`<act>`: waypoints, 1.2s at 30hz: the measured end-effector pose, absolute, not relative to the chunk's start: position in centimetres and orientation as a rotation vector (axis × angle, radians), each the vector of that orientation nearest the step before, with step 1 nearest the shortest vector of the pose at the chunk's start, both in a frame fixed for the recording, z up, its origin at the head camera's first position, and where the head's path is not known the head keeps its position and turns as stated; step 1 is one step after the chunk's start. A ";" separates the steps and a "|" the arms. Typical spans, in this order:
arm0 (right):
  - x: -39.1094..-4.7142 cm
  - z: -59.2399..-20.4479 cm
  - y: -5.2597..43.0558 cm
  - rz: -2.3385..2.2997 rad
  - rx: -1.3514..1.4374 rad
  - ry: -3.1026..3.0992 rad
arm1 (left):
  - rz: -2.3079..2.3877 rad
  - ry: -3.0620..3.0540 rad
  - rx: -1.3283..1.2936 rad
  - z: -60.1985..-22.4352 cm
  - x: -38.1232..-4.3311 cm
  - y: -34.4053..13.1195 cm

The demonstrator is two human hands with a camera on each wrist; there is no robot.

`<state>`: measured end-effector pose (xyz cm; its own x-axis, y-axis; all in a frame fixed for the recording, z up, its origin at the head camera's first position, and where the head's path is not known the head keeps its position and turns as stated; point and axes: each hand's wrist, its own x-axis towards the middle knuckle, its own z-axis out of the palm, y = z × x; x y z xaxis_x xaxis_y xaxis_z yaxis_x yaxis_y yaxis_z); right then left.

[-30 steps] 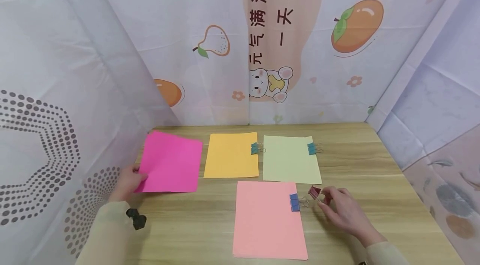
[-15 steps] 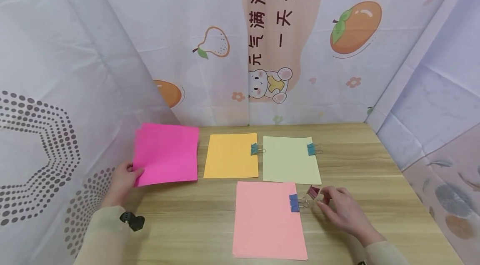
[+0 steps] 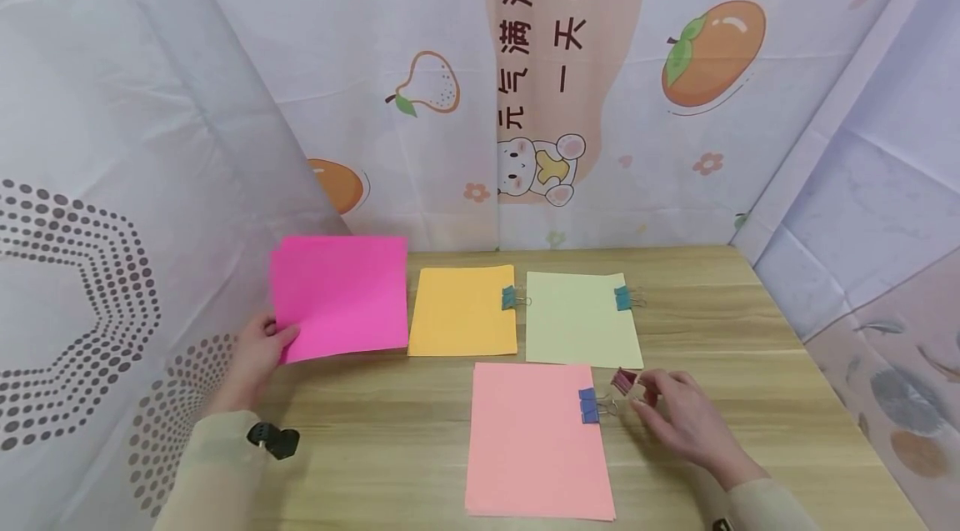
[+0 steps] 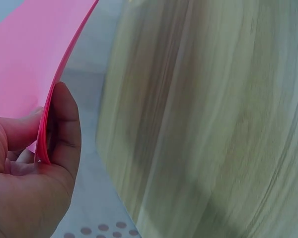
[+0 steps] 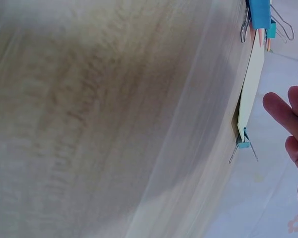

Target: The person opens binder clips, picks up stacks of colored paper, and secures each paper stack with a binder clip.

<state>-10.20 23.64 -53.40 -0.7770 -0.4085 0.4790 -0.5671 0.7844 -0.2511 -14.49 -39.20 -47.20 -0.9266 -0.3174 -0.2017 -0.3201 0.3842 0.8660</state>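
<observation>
At the table's left side my left hand (image 3: 255,360) pinches the lower left corner of a stack of hot pink paper sheets (image 3: 341,293). The stack is raised and tilted up at the back. In the left wrist view, the thumb lies on the front of the paper (image 4: 25,64) and the fingers curl behind its edge. My right hand (image 3: 693,427) holds a dark red binder clip (image 3: 623,382) by its wire handles, just right of the light pink paper stack (image 3: 540,456). A blue binder clip (image 3: 589,406) grips that stack's right edge.
A yellow-orange paper stack (image 3: 461,314) and a pale green one (image 3: 581,323) lie at the back of the wooden table (image 3: 375,448), each with a teal binder clip on its right edge. Printed curtains (image 3: 435,6) stand behind and at both sides.
My left hand has lifted the hot pink stack off the table and tilted it, moving left and then back right. The right hand with the dark red clip has barely moved.
</observation>
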 end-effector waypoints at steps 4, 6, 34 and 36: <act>-10.3 -53.2 23.5 0.543 0.748 -2.570 | 1.632 2.599 -0.574 -47.3 -14.8 -38.3; -10.4 -53.0 23.4 0.544 0.750 -2.572 | 1.628 2.580 -0.559 -47.3 -14.9 -37.9; -11.2 -52.2 21.7 0.599 0.832 -2.548 | 1.922 2.340 -0.349 -47.8 -16.4 -31.0; -11.3 -52.0 21.5 0.603 0.849 -2.539 | 1.924 2.335 -0.336 -48.0 -16.4 -30.6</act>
